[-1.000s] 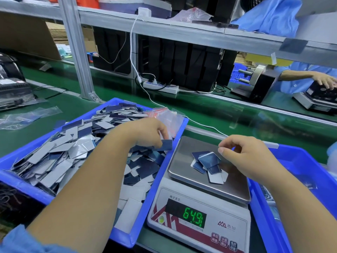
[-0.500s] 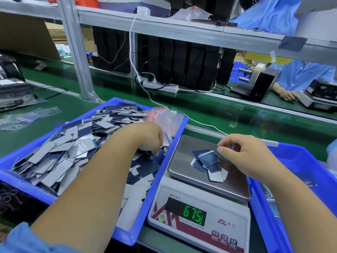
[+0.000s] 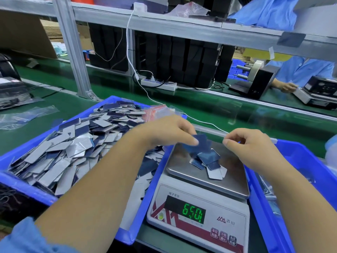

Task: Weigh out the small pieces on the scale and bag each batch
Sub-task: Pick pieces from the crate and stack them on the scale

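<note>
Flat rectangular pieces (image 3: pixel 209 159), dark blue and silver-grey, heaped on scale (image 3: pixel 200 207) steel pan; left hand (image 3: pixel 169 130) pinching blue piece (image 3: pixel 201 142); right hand (image 3: pixel 253 148) curled, gripping nothing visible

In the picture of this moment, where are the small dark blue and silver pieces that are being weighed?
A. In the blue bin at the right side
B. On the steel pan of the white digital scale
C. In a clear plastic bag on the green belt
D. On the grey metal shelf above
B: a small heap of dark blue and silver pieces lies on the steel pan of the white digital scale, whose green display is lit.
</note>
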Demonstrator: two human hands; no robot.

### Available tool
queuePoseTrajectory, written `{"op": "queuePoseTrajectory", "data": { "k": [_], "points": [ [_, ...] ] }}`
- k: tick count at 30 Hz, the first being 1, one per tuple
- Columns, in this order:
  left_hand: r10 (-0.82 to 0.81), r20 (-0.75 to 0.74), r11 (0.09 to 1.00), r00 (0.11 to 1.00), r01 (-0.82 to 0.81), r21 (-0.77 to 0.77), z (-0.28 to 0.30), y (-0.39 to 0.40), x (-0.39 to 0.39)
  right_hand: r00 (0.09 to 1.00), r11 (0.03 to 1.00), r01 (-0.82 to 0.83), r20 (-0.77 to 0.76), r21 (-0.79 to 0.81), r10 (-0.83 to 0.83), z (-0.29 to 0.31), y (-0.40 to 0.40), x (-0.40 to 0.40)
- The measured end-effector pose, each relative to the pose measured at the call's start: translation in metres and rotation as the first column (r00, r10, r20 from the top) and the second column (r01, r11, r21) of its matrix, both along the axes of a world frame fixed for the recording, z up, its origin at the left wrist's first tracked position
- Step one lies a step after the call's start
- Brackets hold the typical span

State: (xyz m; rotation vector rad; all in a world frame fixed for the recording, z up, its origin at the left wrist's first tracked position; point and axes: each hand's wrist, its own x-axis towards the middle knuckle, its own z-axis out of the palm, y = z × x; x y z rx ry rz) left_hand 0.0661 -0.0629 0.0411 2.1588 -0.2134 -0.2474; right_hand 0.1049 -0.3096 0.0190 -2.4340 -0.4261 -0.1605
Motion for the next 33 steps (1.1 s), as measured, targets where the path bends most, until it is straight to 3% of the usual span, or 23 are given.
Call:
{"op": "queuePoseTrajectory", "data": {
  "k": [3, 7, 11, 15, 17, 20, 24, 28, 33],
  "points": [
    [-0.117, 0.071, 0.990, 0.991, 0.110, 0.093, -0.009, -0.021, 0.005, 0.998, 0.997, 0.060, -0.008, 0.055, -0.059, 0.000, -0.005, 0.004],
    [-0.130, 0.192, 0.959, 0.973, 0.074, 0.274, -0.016, -0.027, 0.007, 0.995, 0.993, 0.097, -0.030, 0.065, -0.096, -0.001, -0.007, 0.006],
    [-0.067, 0.215, 0.988, 0.974, 0.035, 0.152, -0.013, -0.021, 0.004, 0.995, 0.994, 0.099, -0.037, 0.037, -0.098, -0.002, -0.006, 0.005],
    [0.020, 0.255, 0.983, 0.967, -0.065, 0.171, 0.005, -0.008, 0.000, 0.998, 0.999, 0.040, -0.058, 0.010, -0.039, -0.002, -0.004, 0.004],
    [0.032, 0.212, 0.937, 0.977, -0.103, 0.334, 0.012, 0.006, -0.001, 0.999, 1.000, 0.004, -0.053, -0.009, -0.005, -0.003, -0.001, 0.003],
    [0.040, 0.047, 0.766, 0.998, -0.061, 0.639, 0.011, 0.024, -0.005, 0.998, 0.999, -0.036, -0.045, -0.025, 0.034, -0.004, 0.001, 0.001],
    [0.071, -0.160, 0.597, 0.985, 0.086, 0.798, -0.005, 0.031, -0.009, 0.997, 0.997, -0.064, -0.038, -0.029, 0.063, -0.005, 0.002, 0.000],
    [0.045, -0.245, 0.562, 0.969, 0.178, 0.808, -0.012, 0.027, -0.006, 0.997, 0.997, -0.072, -0.045, -0.037, 0.071, -0.006, 0.002, -0.001],
    [0.036, -0.202, 0.627, 0.979, 0.135, 0.767, -0.016, 0.029, -0.004, 0.996, 0.996, -0.079, -0.039, -0.029, 0.077, -0.005, 0.002, -0.001]
  ]
}}
